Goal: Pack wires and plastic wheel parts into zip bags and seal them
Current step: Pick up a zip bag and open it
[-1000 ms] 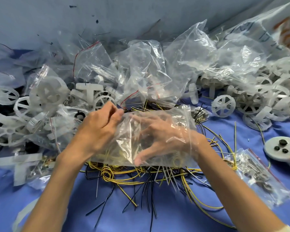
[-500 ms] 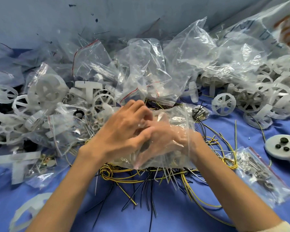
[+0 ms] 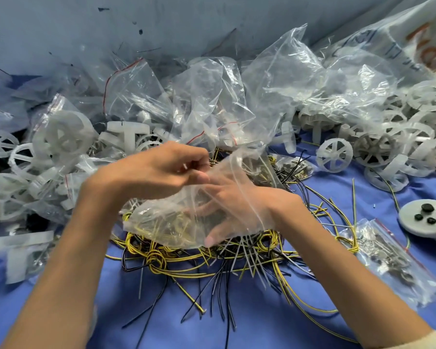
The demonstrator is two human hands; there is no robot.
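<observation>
My left hand pinches the limp, slippery bag at its rim, likely the surest hold, while my right hand lies spread open inside.

Our left hand pinches the clear zip bag at its mouth; our right hand lies inside it, fingers spread, above the yellow-and-black wires. A white spoked wheel sits at two o'clock.
</observation>
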